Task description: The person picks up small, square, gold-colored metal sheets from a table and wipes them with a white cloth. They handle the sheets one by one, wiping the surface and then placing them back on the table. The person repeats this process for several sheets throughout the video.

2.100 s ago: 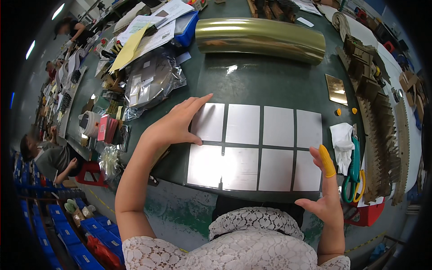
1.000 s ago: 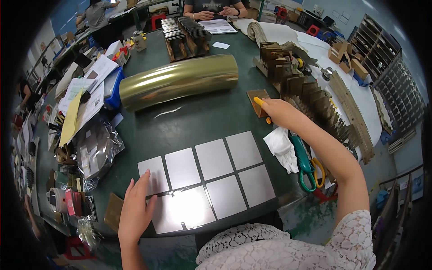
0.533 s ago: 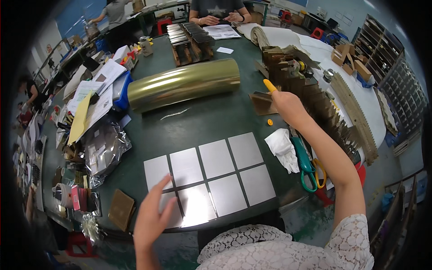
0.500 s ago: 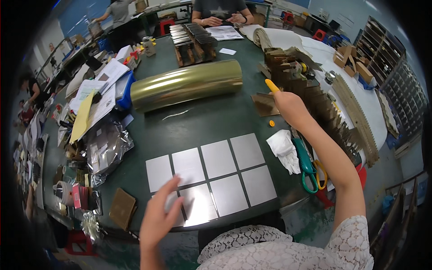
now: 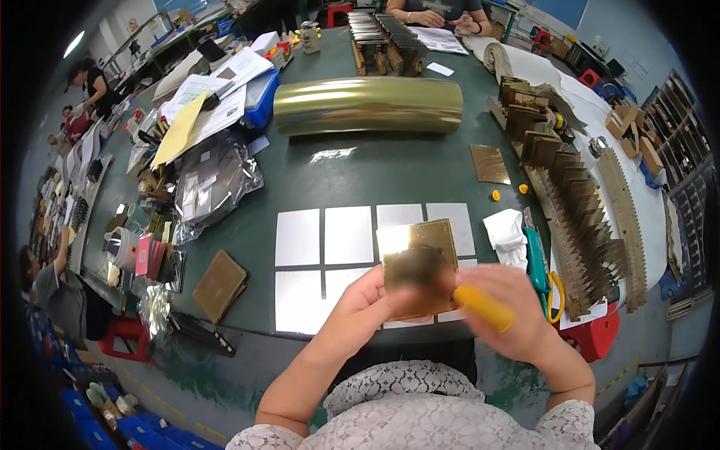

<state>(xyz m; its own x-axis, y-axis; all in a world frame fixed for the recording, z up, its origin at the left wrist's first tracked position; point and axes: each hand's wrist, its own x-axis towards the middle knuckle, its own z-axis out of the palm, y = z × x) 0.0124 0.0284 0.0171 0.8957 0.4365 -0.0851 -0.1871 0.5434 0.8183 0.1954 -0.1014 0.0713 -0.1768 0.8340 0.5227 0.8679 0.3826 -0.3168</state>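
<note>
Both of my hands hold a shiny gold square sheet (image 5: 420, 262) up close in front of me, above the near edge of the green table (image 5: 352, 172). My left hand (image 5: 371, 300) grips its lower left edge. My right hand (image 5: 506, 311), with a yellow cot on one finger, grips its lower right side. Under the sheet lie several white square sheets (image 5: 322, 240) in two rows on the table, partly hidden by the sheet and my hands.
A big gold foil roll (image 5: 367, 105) lies across the far table. Another gold square (image 5: 489, 163), a white cloth (image 5: 506, 232) and green-handled scissors (image 5: 538, 262) sit to the right, beside wooden racks (image 5: 577, 210). Papers and bags crowd the left. Other people work around.
My right hand came back from the racks at the right with a gold square sheet. My left hand left the white sheets and took hold of it too. The view swung back over the table.
</note>
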